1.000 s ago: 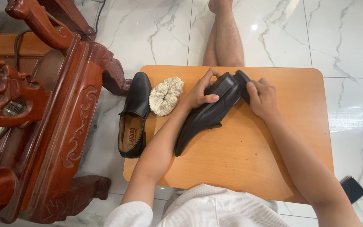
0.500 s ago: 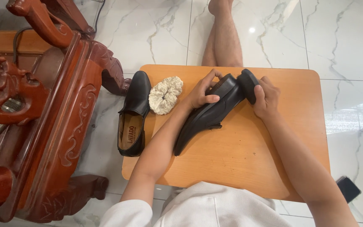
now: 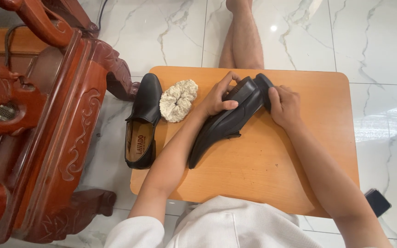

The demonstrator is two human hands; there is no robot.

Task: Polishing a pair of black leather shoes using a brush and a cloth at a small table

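Left hand (image 3: pixel 218 98) clamps the heel end of the black shoe (image 3: pixel 224 121) lying on its side on the wooden table (image 3: pixel 272 160), right hand (image 3: pixel 285 106) presses a dark brush (image 3: pixel 265 86) against its heel, second shoe (image 3: pixel 142 121) and cream cloth (image 3: pixel 178 100) just beside.

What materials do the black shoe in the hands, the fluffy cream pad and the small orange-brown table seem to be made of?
Black shoe held in both hands: probably smooth leather or imitation leather, with a soft sheen.
Fluffy cream pad: looks like wool or shaggy synthetic fibre, with a matte, tufted surface.
Small orange-brown table: wood or wood laminate, showing faint grain and an even satin finish.
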